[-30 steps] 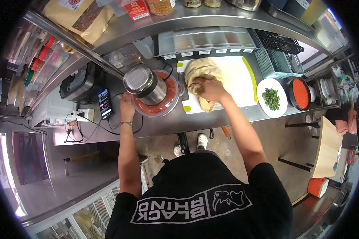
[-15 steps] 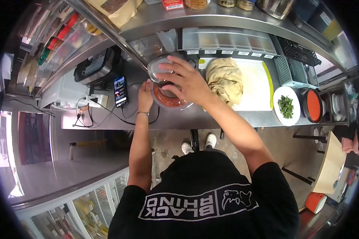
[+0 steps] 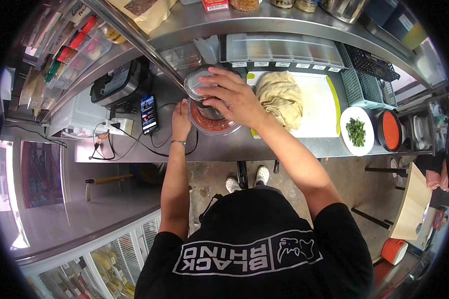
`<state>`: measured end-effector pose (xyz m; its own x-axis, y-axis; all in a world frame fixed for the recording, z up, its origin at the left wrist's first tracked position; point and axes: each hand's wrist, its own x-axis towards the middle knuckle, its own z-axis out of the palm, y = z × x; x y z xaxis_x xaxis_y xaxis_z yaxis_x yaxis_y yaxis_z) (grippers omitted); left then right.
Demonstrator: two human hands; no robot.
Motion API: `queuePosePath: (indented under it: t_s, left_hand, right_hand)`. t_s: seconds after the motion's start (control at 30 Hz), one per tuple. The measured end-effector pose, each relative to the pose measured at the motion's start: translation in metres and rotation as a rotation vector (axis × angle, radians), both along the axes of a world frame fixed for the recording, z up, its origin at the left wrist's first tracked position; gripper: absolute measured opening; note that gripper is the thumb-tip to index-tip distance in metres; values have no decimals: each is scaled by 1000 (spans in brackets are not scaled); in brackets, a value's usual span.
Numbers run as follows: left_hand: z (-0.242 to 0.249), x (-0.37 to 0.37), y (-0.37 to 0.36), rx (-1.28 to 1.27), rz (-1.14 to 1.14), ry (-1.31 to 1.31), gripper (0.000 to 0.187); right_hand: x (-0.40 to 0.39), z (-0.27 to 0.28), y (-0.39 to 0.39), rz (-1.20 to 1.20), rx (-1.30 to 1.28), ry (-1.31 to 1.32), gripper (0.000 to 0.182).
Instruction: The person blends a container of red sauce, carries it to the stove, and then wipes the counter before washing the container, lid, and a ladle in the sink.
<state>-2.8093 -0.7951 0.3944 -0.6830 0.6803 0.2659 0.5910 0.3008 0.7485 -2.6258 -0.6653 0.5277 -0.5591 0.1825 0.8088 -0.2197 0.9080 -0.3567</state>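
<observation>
A clear bowl (image 3: 215, 132) with red, finely chopped food in it stands on the steel counter before me. My left hand (image 3: 181, 122) is at the bowl's left side, its fingers against the wall; the far side of the grip is hidden. My right hand (image 3: 229, 95) is wrapped round a clear, round jar-like container (image 3: 195, 82), held tilted above the bowl with its round end toward me. What is inside it I cannot make out. Right of the bowl, a crumpled beige cloth (image 3: 279, 99) lies on a white cutting board (image 3: 319, 107) with yellow-green edges.
To the left are a phone (image 3: 148, 115) with its cable and a black appliance (image 3: 119, 84). At the right stand a white plate (image 3: 348, 142) of chopped greens and a dark bowl of red sauce (image 3: 391, 130). A metal shelf (image 3: 269, 25) hangs over the counter's back.
My right hand and the container have shifted very slightly over the bowl. The whole view has moved a little; my left hand stays at the bowl.
</observation>
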Motion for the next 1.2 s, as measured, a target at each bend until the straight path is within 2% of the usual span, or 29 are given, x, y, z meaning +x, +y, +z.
queuePosePath:
  t_s: [0.1, 0.17, 0.2, 0.4, 0.47, 0.5, 0.6, 0.67, 0.77, 1.0, 1.07, 1.2]
  left_hand:
    - [8, 3, 0, -29, 72, -93, 43]
    - [10, 0, 0, -71, 4, -181, 55]
    - [9, 1, 0, -70, 4, -181, 55]
    - [5, 2, -1, -45, 45, 10, 56]
    - [33, 16, 0, -70, 37, -254, 56]
    - [27, 12, 0, -70, 35, -255, 56]
    - [3, -2, -1, -54, 19, -143, 55]
    - [2, -1, -4, -53, -65, 21, 56]
    - [11, 5, -1, -67, 76, -122, 55]
    - [15, 7, -1, -61, 74, -155, 56]
    - [26, 11, 0, -89, 31, -202, 46]
    - [4, 2, -2, -79, 7, 1, 45]
  right_hand:
    - [0, 2, -1, 35, -36, -1, 32]
    - [0, 3, -1, 34, -38, 3, 32]
    - [0, 3, -1, 34, -38, 3, 32]
    - [0, 2, -1, 39, -62, 4, 32]
    - [1, 1, -1, -5, -1, -29, 28]
    - [2, 1, -1, -7, -1, -30, 28]
    - [2, 1, -2, -38, -9, -52, 29]
    - [3, 3, -2, 12, -64, -46, 33]
    - [2, 2, -1, 21, -58, -34, 35]
    - [1, 0, -1, 18, -62, -29, 36]
    - [0, 0, -1, 21, -64, -12, 35]
    - [0, 0, -2, 16, -65, -16, 35]
